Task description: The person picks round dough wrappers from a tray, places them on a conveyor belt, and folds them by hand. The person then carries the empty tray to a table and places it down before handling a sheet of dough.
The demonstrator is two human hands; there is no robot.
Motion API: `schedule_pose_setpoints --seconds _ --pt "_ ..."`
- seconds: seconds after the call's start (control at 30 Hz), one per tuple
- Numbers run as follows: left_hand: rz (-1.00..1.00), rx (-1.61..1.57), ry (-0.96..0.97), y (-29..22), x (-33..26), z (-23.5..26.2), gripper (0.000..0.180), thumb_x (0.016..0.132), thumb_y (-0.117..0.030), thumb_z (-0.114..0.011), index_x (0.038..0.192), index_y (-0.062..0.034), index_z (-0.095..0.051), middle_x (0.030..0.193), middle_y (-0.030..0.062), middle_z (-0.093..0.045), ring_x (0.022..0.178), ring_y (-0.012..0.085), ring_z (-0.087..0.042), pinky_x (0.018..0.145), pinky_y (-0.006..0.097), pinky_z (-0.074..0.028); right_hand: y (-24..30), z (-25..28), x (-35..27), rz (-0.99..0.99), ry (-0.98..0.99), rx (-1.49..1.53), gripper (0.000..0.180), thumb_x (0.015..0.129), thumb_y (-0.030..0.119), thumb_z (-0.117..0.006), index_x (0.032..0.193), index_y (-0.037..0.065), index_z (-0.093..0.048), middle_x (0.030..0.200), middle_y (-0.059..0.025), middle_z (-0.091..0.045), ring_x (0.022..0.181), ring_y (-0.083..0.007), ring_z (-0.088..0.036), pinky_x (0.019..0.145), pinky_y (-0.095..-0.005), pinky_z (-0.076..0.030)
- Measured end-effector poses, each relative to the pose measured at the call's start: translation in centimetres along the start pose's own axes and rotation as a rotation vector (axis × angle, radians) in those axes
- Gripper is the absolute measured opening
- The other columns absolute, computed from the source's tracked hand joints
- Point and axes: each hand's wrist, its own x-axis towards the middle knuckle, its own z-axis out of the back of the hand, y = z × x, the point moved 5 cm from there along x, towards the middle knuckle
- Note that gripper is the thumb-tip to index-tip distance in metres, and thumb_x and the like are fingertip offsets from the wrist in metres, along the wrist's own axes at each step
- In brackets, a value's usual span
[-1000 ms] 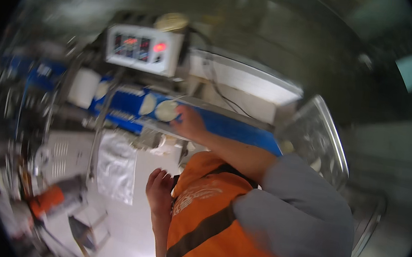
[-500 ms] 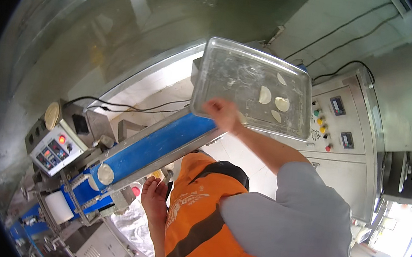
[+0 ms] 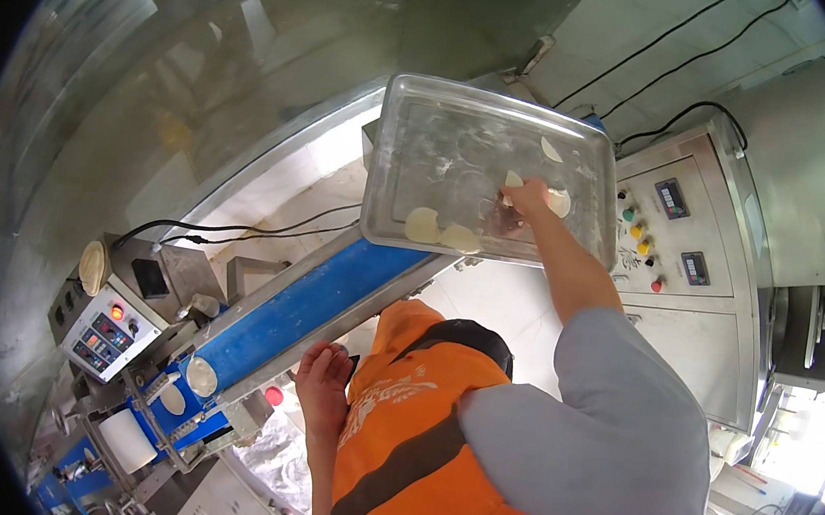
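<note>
My right hand (image 3: 525, 197) reaches up onto a shallow metal tray (image 3: 416, 132) that sits tilted above the machine. Its fingertips close on a pale round dough disc (image 3: 514, 180) near the tray's right side. Other discs lie beside it (image 3: 560, 204), further back (image 3: 551, 149) and along the tray's near edge (image 3: 423, 224). My left hand (image 3: 322, 389) hangs in front of my orange vest, fingers loosely apart and empty, just below the blue conveyor belt (image 3: 312, 307).
The belt slopes down to the left, with a dough disc (image 3: 202, 376) at its lower end. A small control box with a red light (image 3: 103, 328) stands left of it. A steel cabinet with coloured buttons (image 3: 670, 244) is on the right. A white roll (image 3: 127, 441) sits at lower left.
My head has swung from the belt's lower end up to the tray. My right hand left the belt, reached the tray's near edge, then moved right onto the discs. My left hand stayed by my chest.
</note>
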Motion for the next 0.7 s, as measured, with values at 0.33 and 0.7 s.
schedule_pose_setpoints --seconds 0.33,0.7 --pt "-0.107 0.238 0.137 -1.0 0.3 -4.0 0.021 0.097 -0.003 -0.058 0.118 -0.0019 -0.059 0.111 0.0082 -0.064 0.097 0.0187 -0.065 0.089 0.031 -0.055 12.4 -1.9 -17.2 0.570 0.200 0.165 0.049 0.073 0.040 -0.083 0.101 0.002 -0.073 0.086 -0.0125 -0.071 0.080 -0.0209 -0.068 0.073 -0.0349 -0.054" --pt "-0.299 0.483 0.285 -1.6 -0.1 -7.0 0.022 0.089 -0.002 -0.073 0.108 -0.0009 -0.064 0.088 -0.0001 -0.064 0.077 0.0061 -0.058 0.069 0.022 -0.047 16.2 -3.7 -29.7 0.901 1.038 0.254 0.029 0.081 0.024 -0.081 0.095 0.001 -0.070 0.080 -0.0044 -0.068 0.072 -0.0104 -0.061 0.065 -0.0245 -0.048"
